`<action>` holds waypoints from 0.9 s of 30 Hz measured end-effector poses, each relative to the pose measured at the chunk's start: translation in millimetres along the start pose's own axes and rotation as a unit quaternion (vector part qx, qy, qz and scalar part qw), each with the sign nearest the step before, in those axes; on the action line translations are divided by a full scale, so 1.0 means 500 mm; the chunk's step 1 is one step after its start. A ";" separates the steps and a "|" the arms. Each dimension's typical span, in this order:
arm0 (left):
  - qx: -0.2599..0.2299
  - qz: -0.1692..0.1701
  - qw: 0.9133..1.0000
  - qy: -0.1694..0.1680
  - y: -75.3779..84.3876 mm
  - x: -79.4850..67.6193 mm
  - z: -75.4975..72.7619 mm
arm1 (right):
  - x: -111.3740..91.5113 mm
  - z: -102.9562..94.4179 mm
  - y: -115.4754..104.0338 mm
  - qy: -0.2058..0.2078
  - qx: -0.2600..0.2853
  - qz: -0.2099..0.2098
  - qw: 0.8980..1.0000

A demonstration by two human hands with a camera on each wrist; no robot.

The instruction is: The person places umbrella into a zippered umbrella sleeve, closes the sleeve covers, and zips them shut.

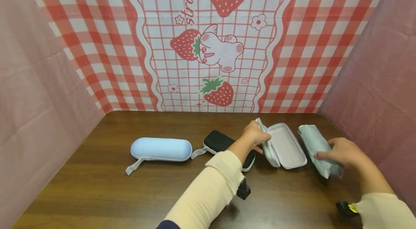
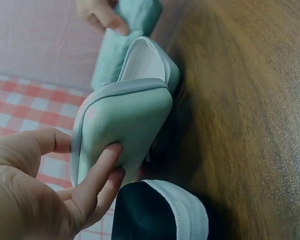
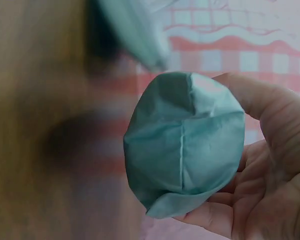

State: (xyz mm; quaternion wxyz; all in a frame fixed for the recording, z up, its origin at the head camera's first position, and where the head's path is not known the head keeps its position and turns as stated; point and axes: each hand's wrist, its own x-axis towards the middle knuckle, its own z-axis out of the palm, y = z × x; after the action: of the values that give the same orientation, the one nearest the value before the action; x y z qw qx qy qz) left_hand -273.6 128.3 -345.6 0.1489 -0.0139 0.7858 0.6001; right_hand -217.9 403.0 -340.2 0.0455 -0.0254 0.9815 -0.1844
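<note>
A pale green hard zip case (image 1: 289, 147) lies unfolded on the table, its light grey inside facing up. My left hand (image 1: 256, 135) grips its raised half at the edge, fingers against the green outer shell (image 2: 127, 117) in the left wrist view. To the right of the case, my right hand (image 1: 345, 152) holds a long pale green fabric bundle (image 1: 314, 143) from its right side, thumb on top. Its seamed, creased end (image 3: 185, 145) fills the middle of the right wrist view. What is inside the fabric is hidden.
A black zip case (image 1: 217, 141) with a grey strap lies partly under my left forearm. Farther left rests a light blue zip case (image 1: 161, 148) with its own strap. A checked strawberry cloth (image 1: 221, 41) hangs behind the wooden table (image 1: 107, 185); pink cloth (image 1: 377, 77) closes the sides.
</note>
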 end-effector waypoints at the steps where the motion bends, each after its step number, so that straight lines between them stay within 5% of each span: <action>1: 0.003 0.001 1.000 0.001 0.000 0.001 0.000 | -0.001 -0.003 -0.006 0.006 -0.003 -0.005 1.000; 12: 0.021 0.007 1.000 0.010 0.010 0.006 0.003 | -0.008 0.001 -0.101 0.013 -0.021 -0.080 0.997; 27: 0.046 0.010 0.999 -0.006 0.009 0.008 -0.017 | 0.034 0.043 -0.148 -0.019 -0.060 -0.044 0.997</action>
State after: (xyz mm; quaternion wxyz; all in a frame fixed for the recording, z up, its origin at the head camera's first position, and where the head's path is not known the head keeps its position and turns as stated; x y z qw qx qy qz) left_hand -280.4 122.3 -340.3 0.1479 0.0046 0.8117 0.5651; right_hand -230.3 325.4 -334.7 0.0545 -0.0750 0.9877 -0.1260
